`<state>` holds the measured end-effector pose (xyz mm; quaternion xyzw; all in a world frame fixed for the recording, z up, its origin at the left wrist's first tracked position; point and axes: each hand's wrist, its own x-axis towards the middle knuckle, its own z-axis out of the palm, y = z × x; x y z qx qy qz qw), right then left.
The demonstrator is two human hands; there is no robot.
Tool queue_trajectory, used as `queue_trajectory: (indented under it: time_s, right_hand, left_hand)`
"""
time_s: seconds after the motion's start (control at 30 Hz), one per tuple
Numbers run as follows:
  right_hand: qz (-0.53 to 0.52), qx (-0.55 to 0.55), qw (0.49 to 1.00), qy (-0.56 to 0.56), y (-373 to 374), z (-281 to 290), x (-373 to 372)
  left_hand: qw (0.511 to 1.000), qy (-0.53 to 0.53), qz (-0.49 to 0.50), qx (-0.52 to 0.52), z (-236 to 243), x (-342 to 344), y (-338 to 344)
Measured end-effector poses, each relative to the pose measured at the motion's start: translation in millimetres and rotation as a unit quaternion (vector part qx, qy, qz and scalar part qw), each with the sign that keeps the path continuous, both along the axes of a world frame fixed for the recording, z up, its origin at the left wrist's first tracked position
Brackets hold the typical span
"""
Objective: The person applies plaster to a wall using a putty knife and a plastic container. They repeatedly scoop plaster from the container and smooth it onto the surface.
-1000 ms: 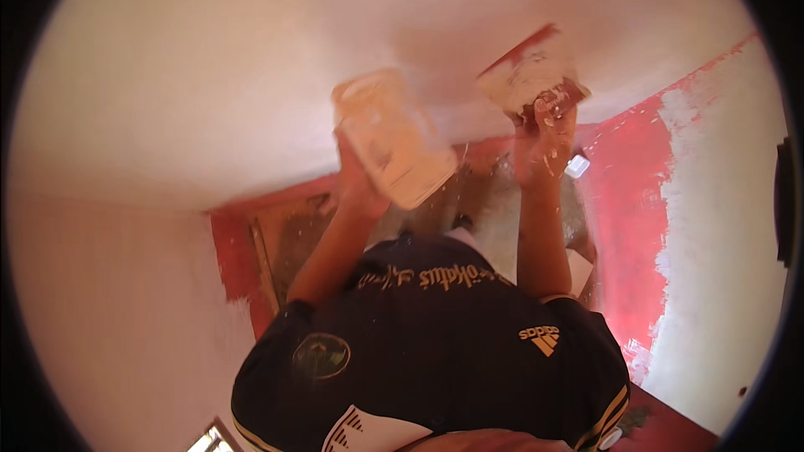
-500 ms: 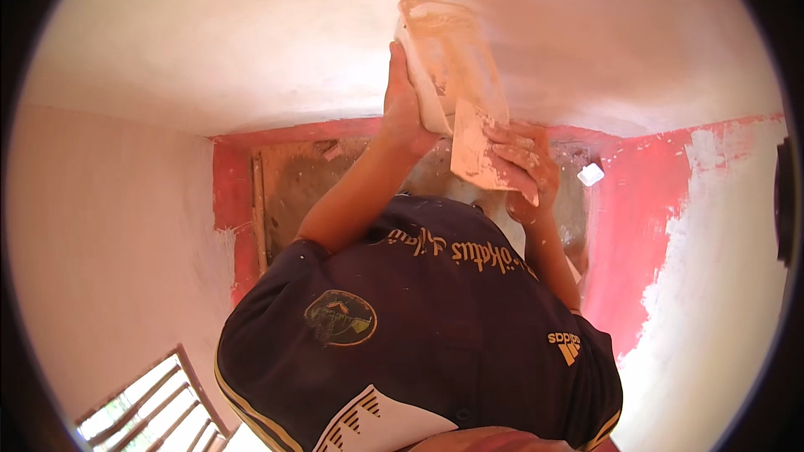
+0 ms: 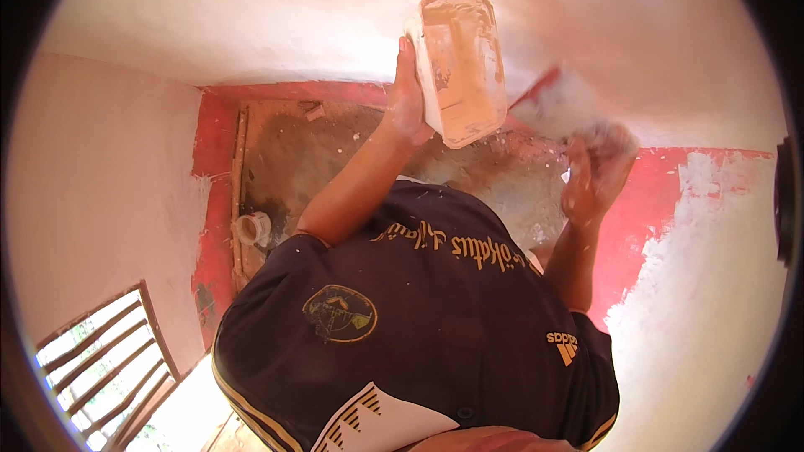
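Observation:
My left hand [image 3: 406, 105] grips a rectangular plastic tub [image 3: 465, 59] from its left side, thumb along the wall. The tub is tilted so its inside shows, coated with pale putty smears. To its right, my right hand [image 3: 599, 167] is closed on a flat putty scraper [image 3: 561, 105], blurred by motion, with a reddish edge at its far left. The scraper is apart from the tub, close to the whitish wall [image 3: 251, 21]; whether it touches the wall I cannot tell. White specks dot my right hand and forearm.
A red band [image 3: 335, 92] runs along the foot of the wall, around a dirty brown floor [image 3: 335, 146]. A small white container [image 3: 253, 228] lies at the floor's left edge. A barred window [image 3: 109, 360] is at lower left. The right wall [image 3: 712, 285] has rough white patches over red.
The scraper has left the tub's near rim and swung up and right with my right hand. The tub has turned slightly more upright in my left hand. The view has shifted a little.

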<state>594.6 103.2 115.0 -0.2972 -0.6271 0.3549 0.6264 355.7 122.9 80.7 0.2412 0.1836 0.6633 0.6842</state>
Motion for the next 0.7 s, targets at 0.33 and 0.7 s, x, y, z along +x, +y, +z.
queue_trajectory:
  time_s: [0.33, 0.7]
  right_hand:
    - [0.016, -0.08, 0.944, -0.321, 45, 16, 14]
    - [-0.031, -0.047, 0.916, -0.398, 54, 21, 28]
  left_hand:
    - [0.983, 0.107, 0.145, 0.036, -32, 93, -6]
    - [0.981, 0.031, 0.186, 0.035, -51, 121, 0]
